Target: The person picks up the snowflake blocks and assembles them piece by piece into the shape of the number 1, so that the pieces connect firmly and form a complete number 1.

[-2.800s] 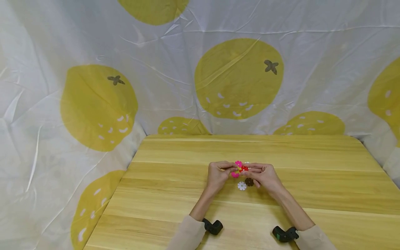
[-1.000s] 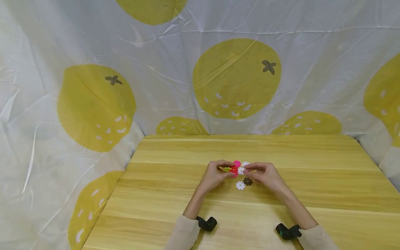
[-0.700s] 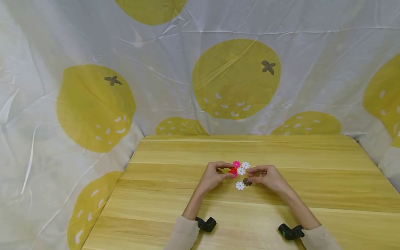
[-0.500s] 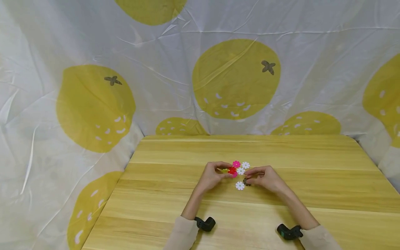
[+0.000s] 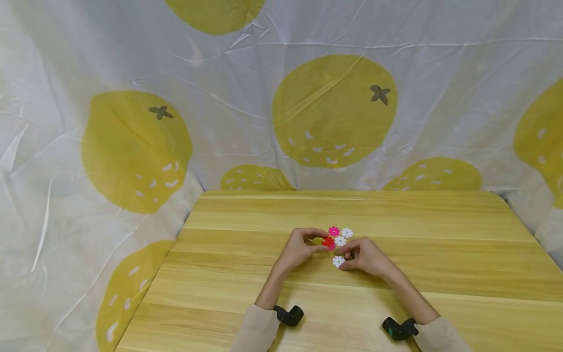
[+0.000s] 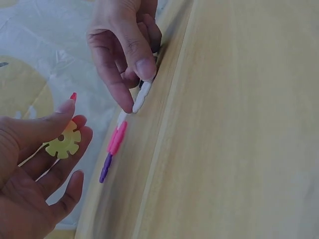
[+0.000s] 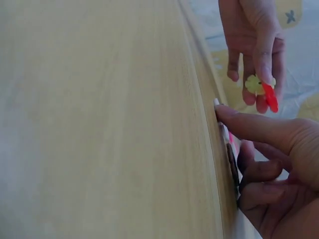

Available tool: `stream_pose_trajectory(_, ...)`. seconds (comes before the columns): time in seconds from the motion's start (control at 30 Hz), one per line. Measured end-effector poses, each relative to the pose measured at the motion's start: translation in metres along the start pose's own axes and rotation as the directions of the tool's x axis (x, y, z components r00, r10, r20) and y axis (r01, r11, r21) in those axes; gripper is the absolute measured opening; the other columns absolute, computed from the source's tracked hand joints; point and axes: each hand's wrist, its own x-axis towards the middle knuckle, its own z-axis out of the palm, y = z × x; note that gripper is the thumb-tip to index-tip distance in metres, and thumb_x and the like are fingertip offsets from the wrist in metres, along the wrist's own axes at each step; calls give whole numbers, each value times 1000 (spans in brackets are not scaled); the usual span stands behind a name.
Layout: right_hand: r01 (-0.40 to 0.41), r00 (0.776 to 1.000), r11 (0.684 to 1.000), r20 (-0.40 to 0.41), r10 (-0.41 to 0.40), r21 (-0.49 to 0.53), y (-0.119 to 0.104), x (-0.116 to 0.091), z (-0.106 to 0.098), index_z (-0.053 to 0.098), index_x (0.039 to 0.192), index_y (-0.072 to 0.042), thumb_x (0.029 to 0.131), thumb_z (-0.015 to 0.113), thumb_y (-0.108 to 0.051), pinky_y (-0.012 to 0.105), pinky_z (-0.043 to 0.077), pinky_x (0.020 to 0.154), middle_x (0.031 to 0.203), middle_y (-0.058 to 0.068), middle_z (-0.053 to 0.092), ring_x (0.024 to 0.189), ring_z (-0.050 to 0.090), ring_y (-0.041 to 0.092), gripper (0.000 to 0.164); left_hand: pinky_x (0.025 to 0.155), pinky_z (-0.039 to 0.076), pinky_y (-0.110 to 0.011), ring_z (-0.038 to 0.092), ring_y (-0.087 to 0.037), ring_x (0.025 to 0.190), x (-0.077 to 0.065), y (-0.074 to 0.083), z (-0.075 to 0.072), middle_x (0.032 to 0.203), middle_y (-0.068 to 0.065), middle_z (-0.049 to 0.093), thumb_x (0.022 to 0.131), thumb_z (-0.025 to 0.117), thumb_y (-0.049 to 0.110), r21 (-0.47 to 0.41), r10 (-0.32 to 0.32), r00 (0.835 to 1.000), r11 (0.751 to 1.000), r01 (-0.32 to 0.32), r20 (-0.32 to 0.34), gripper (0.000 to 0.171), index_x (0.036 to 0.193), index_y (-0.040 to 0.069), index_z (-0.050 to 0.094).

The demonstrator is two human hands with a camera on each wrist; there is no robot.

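My left hand (image 5: 299, 248) pinches a red snowflake disc (image 5: 328, 242) joined to a yellow snowflake disc (image 6: 63, 141), held above the table. My right hand (image 5: 366, 256) is low over the table, thumb and forefinger at opposite edges of a white snowflake disc (image 5: 338, 261). Its other fingers curl beside a dark brown disc (image 7: 233, 167), mostly hidden under the hand in the head view. Beyond the hands lie a pink disc (image 5: 334, 231) and two more white discs, one nearer (image 5: 340, 241) and one farther (image 5: 347, 232). Another pink disc (image 5: 332, 247) shows partly below the red one.
The wooden table (image 5: 246, 274) reaches back to a white curtain (image 5: 237, 107) printed with yellow lemons. Black curved wrist mounts stick out from the left sleeve (image 5: 290, 316) and the right sleeve (image 5: 399, 328), low over the tabletop.
My right hand first let go of the near-middle white disc, touched the brown one, then moved left and toward me onto the front white disc. The left hand keeps its joined discs.
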Motion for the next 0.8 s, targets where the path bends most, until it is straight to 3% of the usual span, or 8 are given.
stream_pose_trajectory(0.2, -37, 999, 998, -31, 35, -55, 1, 2, 2, 80, 97, -5, 78, 90, -9, 19, 45, 65, 84, 6, 65, 75, 53, 7, 21, 74, 57, -21, 72, -18, 89, 0, 0, 2, 115, -10, 78, 87, 83, 10, 11, -14, 1000, 1000, 14, 8, 25, 112, 9, 79)
stream_pose_trajectory(0.47, -23, 997, 998, -74, 19, -56, 1, 1, 1, 74, 93, -7, 81, 88, -9, 21, 47, 61, 85, 6, 72, 70, 57, 8, 18, 71, 56, -20, 71, -14, 84, -1, 0, 3, 116, -8, 78, 88, 83, 12, 35, -9, 1000, 999, 8, 10, 25, 113, 9, 80)
stream_pose_trajectory(0.6, -33, 998, 999, -61, 33, 1, 2, 0, -1, 72, 96, -3, 87, 82, -6, 22, 51, 59, 84, 9, 71, 67, 62, 9, 14, 66, 53, -18, 70, -13, 78, -1, 0, 3, 117, -12, 78, 88, 82, 10, 25, -9, 1000, 1000, 9, 13, 24, 112, 8, 80)
stream_pose_trajectory(0.8, -54, 994, 984, -81, 68, 171, 4, 0, -4, 70, 106, 5, 93, 76, -4, 31, 61, 62, 85, 19, 72, 68, 71, 20, 17, 64, 50, -17, 73, -19, 79, -1, 0, 4, 119, -13, 77, 88, 82, 10, 7, -13, 1000, 1000, 13, 13, 26, 114, 5, 79)
